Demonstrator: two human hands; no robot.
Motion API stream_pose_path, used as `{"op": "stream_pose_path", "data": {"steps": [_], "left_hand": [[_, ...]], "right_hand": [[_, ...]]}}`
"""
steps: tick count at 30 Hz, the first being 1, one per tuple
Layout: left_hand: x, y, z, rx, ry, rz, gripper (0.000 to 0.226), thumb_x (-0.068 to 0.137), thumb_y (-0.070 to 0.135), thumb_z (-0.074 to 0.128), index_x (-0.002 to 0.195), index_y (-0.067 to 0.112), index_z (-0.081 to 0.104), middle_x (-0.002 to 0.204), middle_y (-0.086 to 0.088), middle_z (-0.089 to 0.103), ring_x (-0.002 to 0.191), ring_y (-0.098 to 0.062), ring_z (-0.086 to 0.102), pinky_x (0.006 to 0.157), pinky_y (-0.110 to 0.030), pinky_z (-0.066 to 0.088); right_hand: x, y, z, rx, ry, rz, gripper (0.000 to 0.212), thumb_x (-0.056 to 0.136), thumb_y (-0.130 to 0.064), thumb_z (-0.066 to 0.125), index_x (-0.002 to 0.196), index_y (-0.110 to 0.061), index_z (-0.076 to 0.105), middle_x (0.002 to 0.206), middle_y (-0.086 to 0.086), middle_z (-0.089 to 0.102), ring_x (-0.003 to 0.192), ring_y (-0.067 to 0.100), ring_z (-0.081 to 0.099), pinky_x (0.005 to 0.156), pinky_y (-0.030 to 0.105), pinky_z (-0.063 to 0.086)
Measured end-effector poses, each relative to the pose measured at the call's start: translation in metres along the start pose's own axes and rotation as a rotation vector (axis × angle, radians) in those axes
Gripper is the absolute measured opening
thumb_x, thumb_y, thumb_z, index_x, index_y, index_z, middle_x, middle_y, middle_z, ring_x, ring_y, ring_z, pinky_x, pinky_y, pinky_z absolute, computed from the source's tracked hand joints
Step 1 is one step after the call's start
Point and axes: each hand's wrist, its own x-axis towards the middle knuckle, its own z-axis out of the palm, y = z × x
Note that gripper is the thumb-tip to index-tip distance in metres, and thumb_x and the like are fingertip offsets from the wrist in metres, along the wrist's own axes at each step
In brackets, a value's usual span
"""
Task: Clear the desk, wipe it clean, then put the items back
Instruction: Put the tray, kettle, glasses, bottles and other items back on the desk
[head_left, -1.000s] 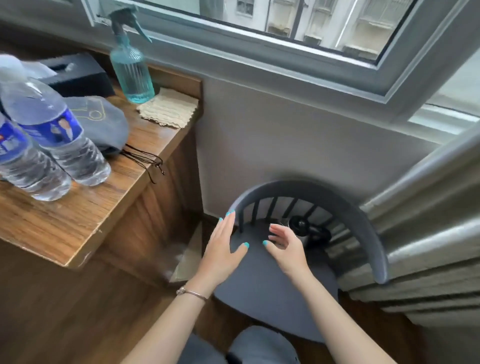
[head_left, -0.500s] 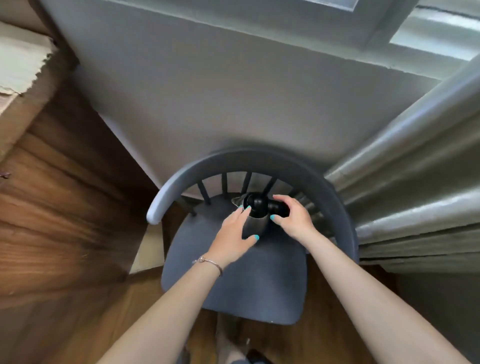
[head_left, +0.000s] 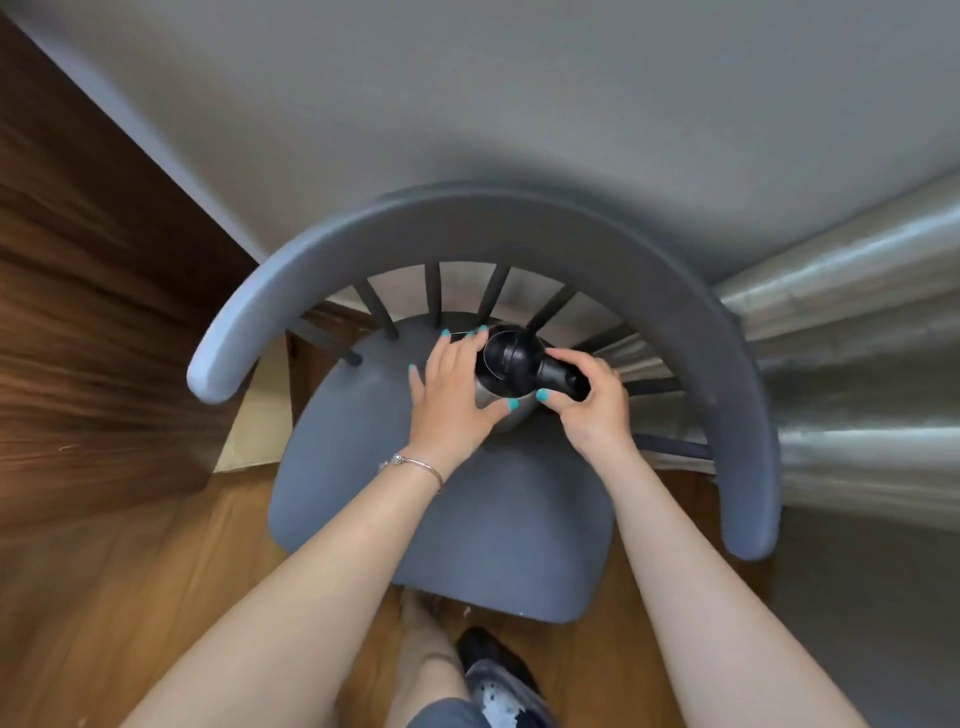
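Down by the foot (head_left: 441, 644) and floor, nothing is in the way; up on the chair (head_left: 467, 519) seat stands the kettle (head_left: 506, 364), back against the spindles. Left hand (head_left: 452, 400) cups its steel side, fingers curved round it; right hand (head_left: 592, 405) wraps the black handle. Risk now: a tilted lift could spill any water inside, or knock the lid on the backrest arching overhead, near the wall behind.

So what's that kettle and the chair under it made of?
Kettle: body looks like brushed steel, a dull silvery sheen; its lid and handle look like black plastic, smooth and glossy. Chair: probably painted wood, matte blue-grey, with turned spindles; moulded plastic is possible.
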Motion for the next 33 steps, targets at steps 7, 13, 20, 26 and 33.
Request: {"op": "stream_pose_path", "data": {"steps": [7, 13, 20, 26, 33], "left_hand": [[-0.031, -0.015, -0.048, -0.187, 0.065, 0.098, 0.068, 0.07, 0.025, 0.086, 0.129, 0.025, 0.052, 0.151, 0.018, 0.021, 0.144, -0.007, 0.008, 0.11, -0.023, 0.018], [-0.108, -0.015, -0.125, -0.222, 0.267, 0.153, 0.076, 0.067, 0.029, 0.087, 0.133, 0.029, 0.048, 0.139, 0.017, 0.044, 0.143, -0.006, 0.024, 0.113, -0.011, 0.017], [-0.221, -0.016, -0.223, -0.277, 0.515, 0.053, 0.071, 0.059, 0.055, 0.078, 0.123, 0.035, 0.057, 0.128, 0.016, 0.057, 0.129, -0.008, 0.045, 0.108, -0.036, 0.042], [-0.313, -0.009, -0.271, -0.274, 0.636, 0.128, 0.068, 0.062, 0.045, 0.084, 0.122, 0.043, 0.054, 0.125, 0.034, 0.047, 0.128, 0.006, 0.037, 0.102, -0.009, 0.037], [-0.426, -0.036, -0.338, -0.318, 0.803, 0.246, 0.068, 0.059, 0.057, 0.078, 0.122, 0.041, 0.056, 0.124, 0.03, 0.054, 0.128, -0.008, 0.043, 0.096, -0.006, 0.037]], "right_hand": [[-0.048, -0.034, 0.011, 0.099, 0.053, 0.087, 0.05, 0.076, 0.0, 0.078, 0.115, -0.029, 0.068, 0.106, -0.013, 0.057, 0.106, 0.01, 0.052, 0.094, 0.027, 0.048], [-0.107, -0.107, -0.001, 0.177, -0.053, -0.075, 0.05, 0.068, -0.004, 0.086, 0.099, -0.037, 0.066, 0.103, -0.009, 0.066, 0.093, 0.004, 0.062, 0.07, 0.003, 0.045], [-0.191, -0.212, -0.007, 0.148, -0.13, -0.416, 0.055, 0.057, -0.002, 0.091, 0.088, -0.036, 0.061, 0.09, -0.016, 0.065, 0.085, 0.001, 0.063, 0.069, 0.005, 0.048], [-0.282, -0.264, -0.022, 0.282, -0.169, -0.43, 0.06, 0.051, 0.016, 0.086, 0.083, -0.019, 0.049, 0.089, -0.001, 0.071, 0.083, 0.008, 0.069, 0.068, 0.016, 0.054], [-0.404, -0.334, -0.01, 0.39, -0.201, -0.563, 0.069, 0.045, 0.018, 0.086, 0.077, -0.024, 0.042, 0.086, 0.003, 0.073, 0.082, 0.018, 0.072, 0.069, 0.03, 0.059]]}}
